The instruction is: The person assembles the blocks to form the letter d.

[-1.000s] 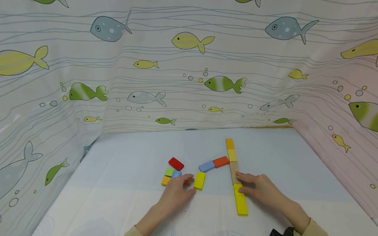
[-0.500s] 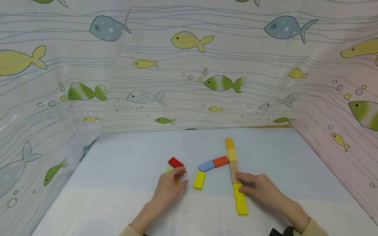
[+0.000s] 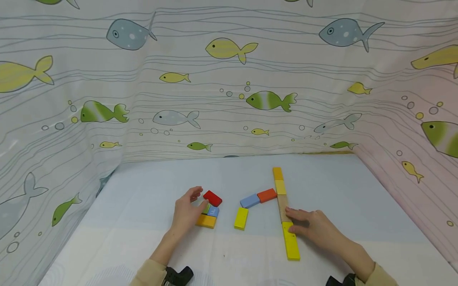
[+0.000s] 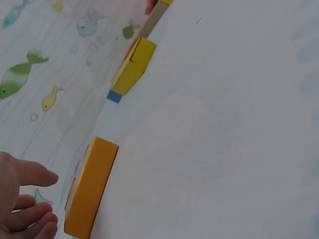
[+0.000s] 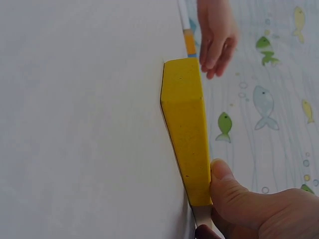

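In the head view my left hand [image 3: 186,208] hovers at the left edge of a block cluster, fingers loosely bent, holding nothing. That cluster has a red block [image 3: 212,198], a blue block [image 3: 213,211], a partly covered green block [image 3: 205,209] and an orange block [image 3: 206,221]. My right hand [image 3: 318,228] rests against a straight row of blocks. Its fingertips touch the plain wooden block [image 3: 282,207], and the thumb lies at the long yellow block [image 3: 291,242]; the right wrist view shows this thumb [image 5: 227,184] against the yellow block's side.
Between the hands lie a short yellow block [image 3: 241,219], a light-blue block [image 3: 250,200] and an orange-red block [image 3: 267,195], which meets the row. Two yellow-orange blocks [image 3: 278,180] form the row's far end. A fish-patterned curtain [image 3: 229,87] borders the table.
My left hand has moved left from beside the short yellow block, passing over the cluster to its left side, and uncovers the blue and orange blocks. My right hand stays in place.
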### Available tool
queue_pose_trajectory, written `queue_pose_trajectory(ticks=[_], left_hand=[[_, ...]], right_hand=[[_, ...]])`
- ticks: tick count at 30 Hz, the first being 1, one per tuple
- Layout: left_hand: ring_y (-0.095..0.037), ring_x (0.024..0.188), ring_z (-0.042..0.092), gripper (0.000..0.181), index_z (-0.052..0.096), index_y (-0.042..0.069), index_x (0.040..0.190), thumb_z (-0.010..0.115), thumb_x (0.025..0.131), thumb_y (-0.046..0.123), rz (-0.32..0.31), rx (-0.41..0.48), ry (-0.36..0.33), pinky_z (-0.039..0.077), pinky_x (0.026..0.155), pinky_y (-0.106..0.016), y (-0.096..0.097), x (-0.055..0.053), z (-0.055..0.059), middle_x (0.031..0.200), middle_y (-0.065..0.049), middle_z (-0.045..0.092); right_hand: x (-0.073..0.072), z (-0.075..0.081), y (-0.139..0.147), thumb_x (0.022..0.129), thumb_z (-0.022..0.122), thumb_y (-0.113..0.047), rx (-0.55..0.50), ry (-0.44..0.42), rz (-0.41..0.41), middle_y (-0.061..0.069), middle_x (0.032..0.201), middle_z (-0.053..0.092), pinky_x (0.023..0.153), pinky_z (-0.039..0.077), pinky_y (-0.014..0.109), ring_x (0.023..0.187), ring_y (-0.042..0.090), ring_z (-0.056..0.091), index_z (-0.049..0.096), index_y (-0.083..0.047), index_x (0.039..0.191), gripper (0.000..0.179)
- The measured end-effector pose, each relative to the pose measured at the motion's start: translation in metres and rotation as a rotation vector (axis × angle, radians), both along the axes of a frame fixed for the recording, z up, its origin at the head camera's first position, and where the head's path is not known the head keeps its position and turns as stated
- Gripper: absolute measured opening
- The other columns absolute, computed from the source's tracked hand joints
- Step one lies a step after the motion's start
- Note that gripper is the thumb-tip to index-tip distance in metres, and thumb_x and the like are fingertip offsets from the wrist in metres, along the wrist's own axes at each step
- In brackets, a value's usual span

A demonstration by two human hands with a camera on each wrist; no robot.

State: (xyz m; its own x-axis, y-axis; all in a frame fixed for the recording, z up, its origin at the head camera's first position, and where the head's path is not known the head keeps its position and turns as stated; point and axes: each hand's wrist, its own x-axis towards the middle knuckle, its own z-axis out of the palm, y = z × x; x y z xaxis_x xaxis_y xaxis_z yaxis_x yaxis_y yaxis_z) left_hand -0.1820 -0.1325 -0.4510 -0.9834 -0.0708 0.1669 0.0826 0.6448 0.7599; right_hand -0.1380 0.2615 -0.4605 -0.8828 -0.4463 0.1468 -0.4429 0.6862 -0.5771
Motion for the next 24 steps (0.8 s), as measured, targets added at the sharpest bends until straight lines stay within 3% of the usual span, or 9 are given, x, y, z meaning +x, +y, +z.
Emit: queue_pose_trajectory(ticks=[7, 13, 19, 24], left_hand=[[-0.032, 0.118, 0.061, 0.056, 0.056, 0.002, 0.136, 0.076, 0.088, 0.022, -0.03, -0.014, -0.067, 0.051, 0.102, -0.046, 0.005, -0.007, -0.005, 0.131, -0.014, 0.064], [-0.031, 0.116, 0.06, 0.064, 0.055, 0.001, 0.138, 0.079, 0.085, 0.028, -0.017, -0.078, -0.07, 0.052, 0.1, -0.047, 0.015, -0.009, -0.01, 0.13, -0.015, 0.065], [-0.033, 0.114, 0.058, 0.068, 0.054, 0.0, 0.138, 0.08, 0.083, 0.031, -0.002, -0.136, -0.062, 0.052, 0.098, -0.049, 0.023, -0.011, -0.007, 0.129, -0.016, 0.064], [-0.032, 0.111, 0.06, 0.068, 0.054, 0.0, 0.137, 0.081, 0.083, 0.029, 0.014, -0.133, -0.052, 0.054, 0.095, -0.048, 0.025, -0.011, -0.006, 0.126, -0.016, 0.064]], right_hand=[[-0.001, 0.001, 0.0, 0.086, 0.076, -0.038, -0.001, -0.02, -0.003, 0.002, 0.134, 0.064, 0.097, 0.052, 0.049, 0.124, 0.029, 0.06, 0.063, -0.008, 0.135, 0.059], [-0.001, 0.0, 0.0, 0.086, 0.075, -0.039, -0.001, -0.031, -0.008, 0.002, 0.135, 0.064, 0.098, 0.051, 0.049, 0.125, 0.029, 0.06, 0.063, -0.009, 0.135, 0.059], [0.0, 0.001, -0.001, 0.087, 0.075, -0.04, -0.003, -0.04, -0.016, 0.002, 0.135, 0.064, 0.098, 0.051, 0.05, 0.126, 0.03, 0.059, 0.063, -0.009, 0.135, 0.059], [0.0, 0.002, -0.001, 0.088, 0.074, -0.04, -0.014, -0.034, -0.007, 0.004, 0.135, 0.064, 0.099, 0.051, 0.051, 0.126, 0.03, 0.059, 0.063, -0.007, 0.135, 0.058]])
